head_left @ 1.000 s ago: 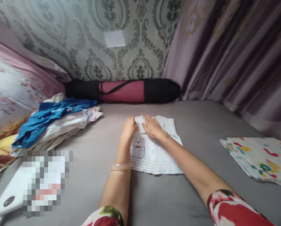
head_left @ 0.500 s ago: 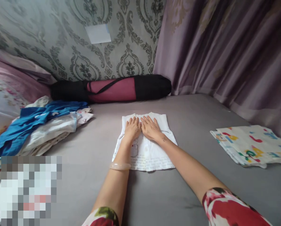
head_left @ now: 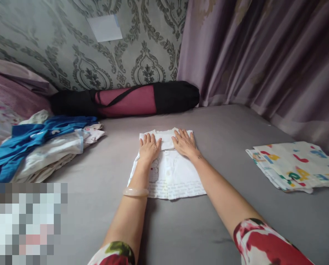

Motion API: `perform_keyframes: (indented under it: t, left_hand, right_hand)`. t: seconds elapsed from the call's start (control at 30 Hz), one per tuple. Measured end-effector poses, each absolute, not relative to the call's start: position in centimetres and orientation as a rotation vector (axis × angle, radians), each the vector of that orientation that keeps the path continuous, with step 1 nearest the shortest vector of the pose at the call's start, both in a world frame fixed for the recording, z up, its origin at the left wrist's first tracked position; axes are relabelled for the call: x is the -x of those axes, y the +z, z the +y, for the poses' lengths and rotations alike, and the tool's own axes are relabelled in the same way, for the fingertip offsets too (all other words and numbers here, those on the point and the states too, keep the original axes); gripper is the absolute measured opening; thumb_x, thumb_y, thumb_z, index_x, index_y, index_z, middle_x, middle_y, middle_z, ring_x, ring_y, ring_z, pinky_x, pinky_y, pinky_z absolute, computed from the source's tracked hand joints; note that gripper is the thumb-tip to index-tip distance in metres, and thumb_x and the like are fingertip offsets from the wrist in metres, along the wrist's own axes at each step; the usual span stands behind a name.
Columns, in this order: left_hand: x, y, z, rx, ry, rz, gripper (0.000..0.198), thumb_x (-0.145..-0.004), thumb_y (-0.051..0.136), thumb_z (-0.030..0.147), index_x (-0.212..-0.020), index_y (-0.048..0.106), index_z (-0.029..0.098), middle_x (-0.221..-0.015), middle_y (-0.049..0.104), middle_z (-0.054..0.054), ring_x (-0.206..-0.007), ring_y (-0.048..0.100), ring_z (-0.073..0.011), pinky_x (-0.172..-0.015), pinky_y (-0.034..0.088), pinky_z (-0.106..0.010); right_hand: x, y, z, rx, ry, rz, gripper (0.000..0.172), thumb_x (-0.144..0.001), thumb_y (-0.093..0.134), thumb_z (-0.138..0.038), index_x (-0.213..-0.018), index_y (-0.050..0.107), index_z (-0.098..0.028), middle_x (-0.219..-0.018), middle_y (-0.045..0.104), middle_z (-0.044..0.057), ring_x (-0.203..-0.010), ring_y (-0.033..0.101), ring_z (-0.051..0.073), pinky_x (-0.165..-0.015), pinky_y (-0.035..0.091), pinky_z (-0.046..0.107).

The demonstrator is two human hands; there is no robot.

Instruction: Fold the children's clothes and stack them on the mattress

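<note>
A small white shirt lies on the grey bed sheet, its upper part folded over across the top. Faint printed lines run along its lower edge, and a small drawing shows on its left half. My left hand rests flat on the upper left of the shirt, fingers spread. On the upper right, my right hand lies flat too, its fingers apart. The two hands are apart, with white cloth showing between them. A pale bangle circles my left forearm.
To the left lies a loose heap of clothes, with a blue garment on top. Folded cloths with colourful prints lie at the right. A black and dark-red long bag stretches along the wall, and a purple curtain hangs at the right.
My hands have slid apart over the shirt, the left one to the left and the right one to the right. The view has shifted slightly.
</note>
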State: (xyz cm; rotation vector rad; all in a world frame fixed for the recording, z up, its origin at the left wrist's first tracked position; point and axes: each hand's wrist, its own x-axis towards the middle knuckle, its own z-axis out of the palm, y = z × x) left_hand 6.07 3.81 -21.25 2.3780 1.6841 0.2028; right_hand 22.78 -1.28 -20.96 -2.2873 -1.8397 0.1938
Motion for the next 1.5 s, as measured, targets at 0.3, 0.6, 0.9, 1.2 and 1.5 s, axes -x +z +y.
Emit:
perform_keyframes:
  t: [0.3, 0.6, 0.9, 1.2, 1.5]
  left_hand:
    - [-5.5, -20.7, 3.9, -2.35, 0.29, 1.768, 0.063, -0.099, 0.022, 0.045, -0.146, 0.035, 0.006, -0.155, 0.029, -0.019, -0.147, 0.019, -0.0309, -0.119, 0.014, -0.047]
    - [-5.2, -21.8, 3.8, -2.375, 0.277, 1.798, 0.065, -0.098, 0.019, 0.046, -0.148, 0.034, 0.007, -0.156, 0.027, -0.018, -0.147, 0.017, -0.0311, -0.117, 0.018, -0.05]
    - [-5.1, -21.9, 3.6, -2.36, 0.371, 1.775, 0.062, -0.098, 0.022, 0.044, -0.145, 0.037, 0.007, -0.156, 0.029, -0.018, -0.147, 0.019, -0.0313, -0.117, 0.018, -0.051]
    - [-0.9, -20.6, 3.1, -2.258, 0.4, 1.695, 0.066, -0.092, 0.041, 0.042, -0.14, 0.034, -0.002, -0.151, 0.031, -0.03, -0.142, 0.031, -0.032, -0.112, 0.03, -0.039]
    - [6.6, -18.6, -2.5, -2.142, 0.218, 1.696, 0.053, -0.08, 0.054, 0.055, -0.111, 0.054, 0.013, -0.095, 0.069, -0.013, -0.088, 0.065, -0.0251, -0.071, 0.048, -0.029]
  right_hand:
    - [-23.7, -21.0, -1.1, 2.301, 0.134, -1.748, 0.06, -0.101, 0.016, -0.042, -0.151, 0.031, -0.012, -0.159, 0.023, 0.014, -0.147, 0.013, 0.026, -0.118, 0.007, 0.048]
    - [-23.3, -20.9, -1.9, 2.27, 0.081, -1.776, 0.058, -0.101, 0.019, -0.041, -0.151, 0.031, -0.014, -0.16, 0.02, 0.015, -0.148, 0.011, 0.027, -0.117, 0.007, 0.049]
    - [-21.3, -20.3, -3.5, 2.026, 0.388, -2.162, 0.058, -0.1, 0.022, -0.044, -0.153, 0.025, -0.024, -0.162, 0.012, 0.011, -0.149, 0.005, 0.025, -0.117, 0.005, 0.051]
    - [-24.5, -20.2, -13.8, 1.972, 0.28, -2.208, 0.059, -0.099, 0.029, -0.042, -0.152, 0.029, -0.015, -0.161, 0.016, 0.015, -0.148, 0.013, 0.027, -0.118, 0.013, 0.045]
    - [-27.0, -19.0, -22.1, 2.102, 0.308, -1.794, 0.042, -0.09, 0.049, -0.033, -0.129, 0.053, -0.017, -0.108, 0.066, 0.01, -0.095, 0.062, 0.023, -0.084, 0.046, 0.032]
